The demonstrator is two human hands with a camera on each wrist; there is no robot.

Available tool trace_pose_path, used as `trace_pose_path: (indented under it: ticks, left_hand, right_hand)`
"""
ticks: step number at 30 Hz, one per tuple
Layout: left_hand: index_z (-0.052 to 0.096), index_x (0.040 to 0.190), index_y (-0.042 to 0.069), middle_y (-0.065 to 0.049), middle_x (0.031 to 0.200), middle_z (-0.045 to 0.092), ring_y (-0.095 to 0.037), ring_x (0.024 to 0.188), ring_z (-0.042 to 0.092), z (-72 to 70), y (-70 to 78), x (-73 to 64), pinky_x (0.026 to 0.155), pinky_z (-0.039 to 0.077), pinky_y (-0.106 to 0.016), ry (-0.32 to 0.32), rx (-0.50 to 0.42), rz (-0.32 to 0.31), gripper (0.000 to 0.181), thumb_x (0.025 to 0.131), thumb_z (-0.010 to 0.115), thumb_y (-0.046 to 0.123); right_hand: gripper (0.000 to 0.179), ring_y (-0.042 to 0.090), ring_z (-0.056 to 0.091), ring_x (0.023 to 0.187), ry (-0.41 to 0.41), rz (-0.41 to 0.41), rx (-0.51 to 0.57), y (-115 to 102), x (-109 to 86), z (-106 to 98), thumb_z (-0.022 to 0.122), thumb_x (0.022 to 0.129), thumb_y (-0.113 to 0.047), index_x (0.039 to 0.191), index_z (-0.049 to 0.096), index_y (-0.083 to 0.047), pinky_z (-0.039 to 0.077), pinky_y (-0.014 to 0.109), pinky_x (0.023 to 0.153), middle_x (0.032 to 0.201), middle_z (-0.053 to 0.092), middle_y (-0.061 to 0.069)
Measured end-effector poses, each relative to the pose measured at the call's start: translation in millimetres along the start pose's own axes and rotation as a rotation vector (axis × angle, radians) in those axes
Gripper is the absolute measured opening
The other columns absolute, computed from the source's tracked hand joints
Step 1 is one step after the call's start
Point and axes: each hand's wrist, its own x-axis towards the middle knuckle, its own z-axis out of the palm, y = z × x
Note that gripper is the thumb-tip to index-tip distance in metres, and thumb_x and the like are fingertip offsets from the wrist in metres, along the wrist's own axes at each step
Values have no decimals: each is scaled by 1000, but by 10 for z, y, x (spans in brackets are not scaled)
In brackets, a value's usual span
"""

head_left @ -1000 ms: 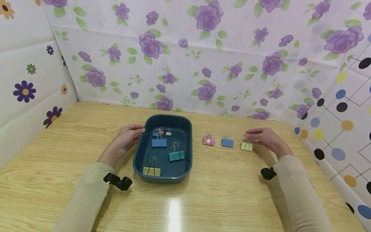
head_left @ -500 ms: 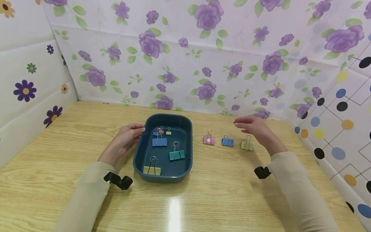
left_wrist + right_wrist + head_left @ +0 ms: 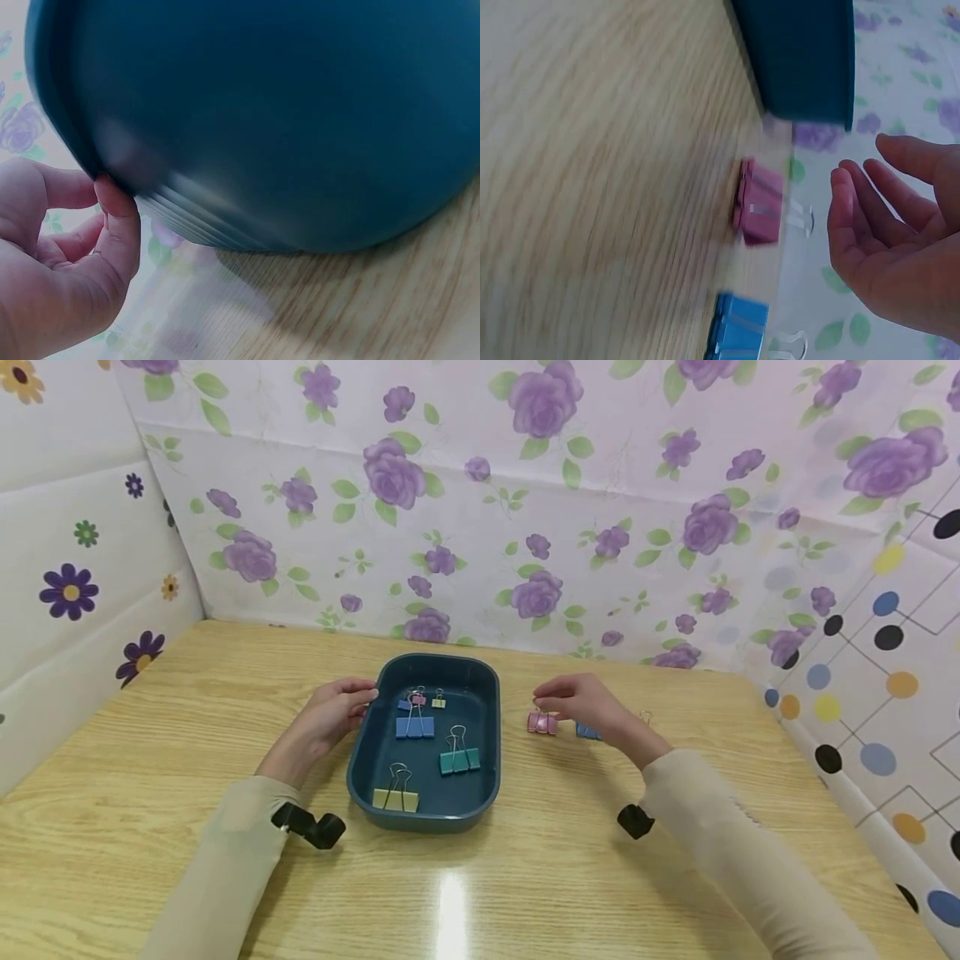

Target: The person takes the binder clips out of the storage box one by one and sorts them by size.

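My left hand (image 3: 330,714) pinches the left rim of a dark teal plastic tray (image 3: 427,823) between thumb and fingers; the left wrist view shows this grip close up on the tray wall (image 3: 300,135). Above a pink binder clip (image 3: 542,724), my right hand (image 3: 588,706) hovers, its fingertips overlapping the clip's wire handle in the head view. From the right wrist, a gap shows between those relaxed fingers and the pink clip (image 3: 760,202). A blue binder clip (image 3: 588,732) stands to its right, partly hidden by the hand.
Inside the tray stand a larger blue clip (image 3: 415,727), a teal clip (image 3: 459,761) and a yellow clip (image 3: 396,800), with small clips behind, one yellow (image 3: 438,702). Only the wire handle (image 3: 646,717) of another clip shows behind the right wrist. Floral cloth (image 3: 450,527) backs the wooden table (image 3: 555,877).
My right hand has left the pale yellow clip at the right and moved leftward past the blue clip to the pink one. The left hand stays on the tray.
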Motion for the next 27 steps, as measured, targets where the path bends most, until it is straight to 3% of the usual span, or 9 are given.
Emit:
trace_pose_path:
  ticks: [11, 19, 27]
  left_hand:
    - [42, 136, -7, -9, 111, 51, -12, 85, 53, -1, 2, -1, 75, 48, -20, 7, 8, 4, 41, 101, 50, 14]
    - [43, 135, -6, -9, 110, 52, -13, 85, 53, 0, 6, -18, 75, 48, -20, 10, 20, 6, 40, 102, 49, 14]
    - [42, 135, -7, -11, 112, 51, -13, 86, 53, -1, -6, -9, 75, 48, -20, 1, 20, 18, 40, 102, 49, 14]
  right_hand:
    - [26, 35, 62, 100, -37, -86, -100, -387, 91, 320, 66, 93, -16, 114, 68, -2, 50, 44, 87, 107, 68, 9]
    - [21, 23, 67, 85, -86, -129, -142, -581, 128, 492, 67, 92, -12, 108, 71, -1, 55, 37, 76, 98, 69, 7]
    - [19, 20, 67, 79, -142, -180, -221, -676, 192, 669, 67, 91, -7, 107, 71, 2, 55, 27, 71, 99, 69, 9]
